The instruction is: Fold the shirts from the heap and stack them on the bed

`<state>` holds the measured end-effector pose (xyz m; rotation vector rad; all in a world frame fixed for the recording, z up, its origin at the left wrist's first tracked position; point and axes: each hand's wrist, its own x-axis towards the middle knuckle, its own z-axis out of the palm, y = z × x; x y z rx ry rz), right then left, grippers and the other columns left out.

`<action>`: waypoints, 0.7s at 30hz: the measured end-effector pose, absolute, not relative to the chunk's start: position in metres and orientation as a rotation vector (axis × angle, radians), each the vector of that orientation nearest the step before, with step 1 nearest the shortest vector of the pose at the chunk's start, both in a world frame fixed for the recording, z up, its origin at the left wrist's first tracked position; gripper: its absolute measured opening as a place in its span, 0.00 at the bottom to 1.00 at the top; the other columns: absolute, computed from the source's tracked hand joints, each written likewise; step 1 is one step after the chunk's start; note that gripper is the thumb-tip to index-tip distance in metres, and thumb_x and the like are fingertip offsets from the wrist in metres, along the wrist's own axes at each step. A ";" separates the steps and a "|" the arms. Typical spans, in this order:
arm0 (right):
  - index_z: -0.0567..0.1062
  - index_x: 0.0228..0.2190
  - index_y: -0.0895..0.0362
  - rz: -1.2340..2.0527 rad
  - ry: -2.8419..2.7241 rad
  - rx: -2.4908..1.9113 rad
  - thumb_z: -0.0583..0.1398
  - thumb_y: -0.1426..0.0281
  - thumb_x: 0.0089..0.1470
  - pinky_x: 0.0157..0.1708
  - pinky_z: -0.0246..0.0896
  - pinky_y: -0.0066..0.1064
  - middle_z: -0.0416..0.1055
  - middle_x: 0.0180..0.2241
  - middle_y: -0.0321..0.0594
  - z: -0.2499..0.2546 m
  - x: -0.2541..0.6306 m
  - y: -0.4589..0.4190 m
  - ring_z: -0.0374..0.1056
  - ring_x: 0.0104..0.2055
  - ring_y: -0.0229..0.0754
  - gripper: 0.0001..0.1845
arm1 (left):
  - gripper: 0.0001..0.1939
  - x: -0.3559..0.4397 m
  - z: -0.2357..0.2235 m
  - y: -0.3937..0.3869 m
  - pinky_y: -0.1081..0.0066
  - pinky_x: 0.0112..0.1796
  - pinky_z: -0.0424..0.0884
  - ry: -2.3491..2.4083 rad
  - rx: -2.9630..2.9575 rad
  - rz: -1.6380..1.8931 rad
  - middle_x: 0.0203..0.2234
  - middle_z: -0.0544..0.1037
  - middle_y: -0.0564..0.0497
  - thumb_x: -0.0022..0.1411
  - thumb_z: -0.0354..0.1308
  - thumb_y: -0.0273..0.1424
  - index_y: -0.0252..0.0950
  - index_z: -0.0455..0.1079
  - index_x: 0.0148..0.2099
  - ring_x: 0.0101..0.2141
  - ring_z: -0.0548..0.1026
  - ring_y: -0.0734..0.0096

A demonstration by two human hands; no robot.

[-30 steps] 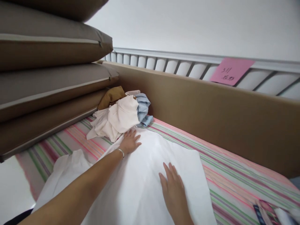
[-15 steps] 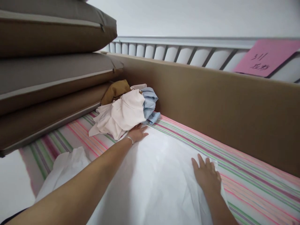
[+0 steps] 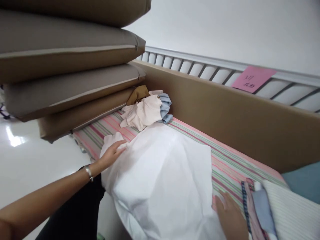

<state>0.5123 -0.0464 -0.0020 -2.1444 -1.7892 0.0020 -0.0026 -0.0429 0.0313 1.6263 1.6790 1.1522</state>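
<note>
A white cloth garment [image 3: 165,173] is spread over the striped bed cover, its front part hanging past the bed's near edge. My left hand [image 3: 112,156], with a silver bangle on the wrist, is at the garment's left edge, near a bunched part. Its fingers are stretched out and a little apart. My right hand [image 3: 230,211] is at the garment's lower right edge, blurred by motion, so its grip is unclear. Just beyond the garment's far end lies a crumpled heap of clothes: pale pink [image 3: 147,111], light blue [image 3: 165,108] and mustard brown [image 3: 138,94].
Thick brown cushions [image 3: 75,90] are stacked at the left. A tan board [image 3: 225,116] runs along the far side, with a white slatted rail [image 3: 196,69] and a pink note [image 3: 253,79] behind it. Folded clothes [image 3: 265,206] lie at the right on the striped cover [image 3: 225,166].
My left hand has come back from the garment's far end to its left edge. My right hand has shifted lower along the right edge. The view has swung, bringing the folded clothes into sight.
</note>
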 end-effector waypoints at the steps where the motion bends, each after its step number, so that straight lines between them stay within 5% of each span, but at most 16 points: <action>1: 0.70 0.47 0.63 0.057 -1.737 -2.123 0.43 0.55 0.51 0.57 0.52 0.42 0.65 0.53 0.53 0.002 0.503 -0.074 0.58 0.58 0.51 0.33 | 0.25 -0.005 0.029 -0.069 0.60 0.55 0.58 1.694 1.396 1.268 0.52 0.70 0.42 0.59 0.51 0.47 0.36 0.68 0.51 0.54 0.65 0.59; 8: 0.75 0.37 0.56 1.002 -0.945 -1.830 0.57 0.45 0.40 0.49 0.62 0.39 0.75 0.42 0.46 -0.021 0.395 -0.231 0.69 0.47 0.52 0.31 | 0.29 0.025 -0.054 -0.199 0.57 0.46 0.65 1.568 0.387 1.152 0.45 0.74 0.39 0.40 0.67 0.41 0.34 0.67 0.43 0.49 0.70 0.51; 11: 0.75 0.30 0.58 1.475 -0.709 -1.797 0.64 0.43 0.24 0.37 0.67 0.39 0.76 0.32 0.48 -0.050 0.359 -0.260 0.73 0.38 0.54 0.36 | 0.31 0.034 -0.072 -0.201 0.57 0.48 0.64 1.446 0.402 1.068 0.50 0.71 0.40 0.38 0.69 0.38 0.36 0.67 0.46 0.52 0.67 0.52; 14: 0.74 0.32 0.58 1.599 -0.503 -1.831 0.70 0.48 0.13 0.33 0.66 0.37 0.76 0.31 0.48 -0.071 0.346 -0.266 0.73 0.37 0.54 0.40 | 0.30 0.036 -0.074 -0.186 0.61 0.48 0.65 1.221 0.480 1.074 0.51 0.72 0.42 0.41 0.69 0.36 0.37 0.68 0.48 0.50 0.69 0.56; 21: 0.72 0.42 0.56 1.453 -0.366 -1.423 0.70 0.58 0.28 0.44 0.64 0.39 0.75 0.42 0.44 -0.065 0.335 -0.256 0.69 0.47 0.51 0.35 | 0.24 0.041 -0.066 -0.174 0.68 0.34 0.71 1.136 0.415 1.045 0.37 0.78 0.44 0.46 0.67 0.35 0.34 0.69 0.45 0.34 0.76 0.64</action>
